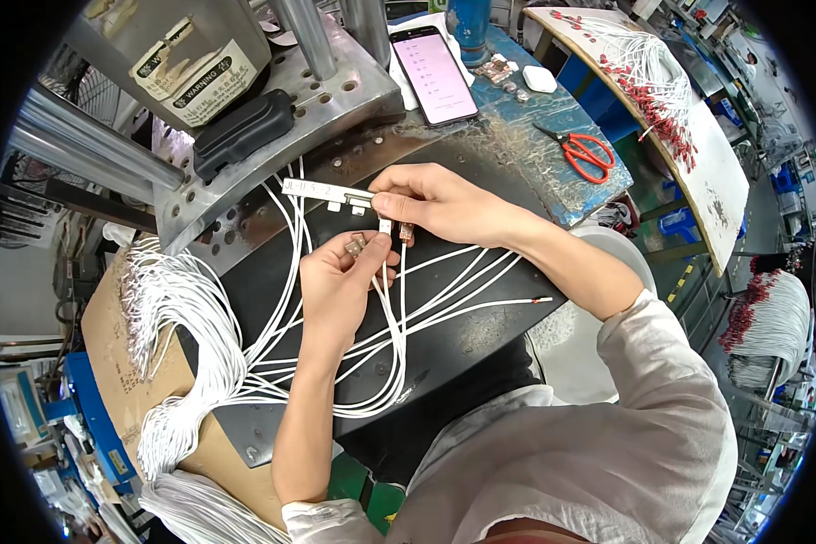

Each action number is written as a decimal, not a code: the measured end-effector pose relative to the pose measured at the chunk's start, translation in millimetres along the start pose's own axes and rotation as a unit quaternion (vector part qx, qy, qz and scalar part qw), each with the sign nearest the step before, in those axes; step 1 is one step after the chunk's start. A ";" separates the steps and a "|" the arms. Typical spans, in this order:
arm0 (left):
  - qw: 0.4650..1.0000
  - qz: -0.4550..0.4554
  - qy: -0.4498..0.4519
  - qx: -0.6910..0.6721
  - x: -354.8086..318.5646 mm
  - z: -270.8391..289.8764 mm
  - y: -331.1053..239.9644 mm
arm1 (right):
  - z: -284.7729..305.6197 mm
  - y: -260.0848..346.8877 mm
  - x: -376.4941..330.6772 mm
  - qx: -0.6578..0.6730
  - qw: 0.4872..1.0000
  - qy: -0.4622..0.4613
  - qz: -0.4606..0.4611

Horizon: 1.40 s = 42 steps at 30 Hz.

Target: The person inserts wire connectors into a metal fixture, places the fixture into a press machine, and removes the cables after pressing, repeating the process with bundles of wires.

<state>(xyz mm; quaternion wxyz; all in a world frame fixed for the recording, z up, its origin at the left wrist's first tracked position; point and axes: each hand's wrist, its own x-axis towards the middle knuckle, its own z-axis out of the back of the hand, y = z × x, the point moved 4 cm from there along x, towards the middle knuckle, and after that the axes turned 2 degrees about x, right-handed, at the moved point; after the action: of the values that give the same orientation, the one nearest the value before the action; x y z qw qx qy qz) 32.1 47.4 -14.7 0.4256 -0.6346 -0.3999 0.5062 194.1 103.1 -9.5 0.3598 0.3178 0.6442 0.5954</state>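
My right hand (417,201) pinches the right end of a flat metal bar (322,189) with a written label and small white tabs along its lower edge. Close below it, my left hand (340,276) holds a white cable connector (385,228) between thumb and fingers, up against the bar. Small copper-coloured metal pieces (354,245) show at the left fingers. Another white cable with a copper-coloured connector end (406,233) hangs just under my right fingers. Several white cables (399,363) loop from here over the black work surface (444,349).
A metal press base (335,109) with steel columns stands ahead, a black block (243,134) on it. A phone (433,74) and red-handled scissors (587,156) lie on the blue bench (517,136). Bundled white cables (190,335) rest on cardboard (109,335) at left.
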 end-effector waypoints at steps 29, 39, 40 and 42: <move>0.999 -0.032 0.004 0.015 -4.2 4.6 2.5 | 10.0 6.9 -5.3 0.008 0.998 0.048 -0.033; 0.998 -0.063 0.006 -0.003 -5.1 7.8 0.5 | 7.2 6.7 -6.1 -0.013 0.997 0.074 -0.018; 0.999 -0.032 0.014 0.010 -5.7 11.5 -1.4 | 7.8 8.5 -6.3 -0.013 0.997 0.072 -0.017; 0.998 0.031 0.032 0.037 -6.2 15.6 -2.8 | 12.8 12.0 -6.9 -0.050 0.997 0.036 -0.046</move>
<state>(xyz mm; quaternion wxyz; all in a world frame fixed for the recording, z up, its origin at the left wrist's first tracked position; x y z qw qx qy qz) 15.5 44.7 -12.1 0.4452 -0.6465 -0.3472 0.5131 208.4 105.3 2.6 0.3788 0.2484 0.6399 0.6207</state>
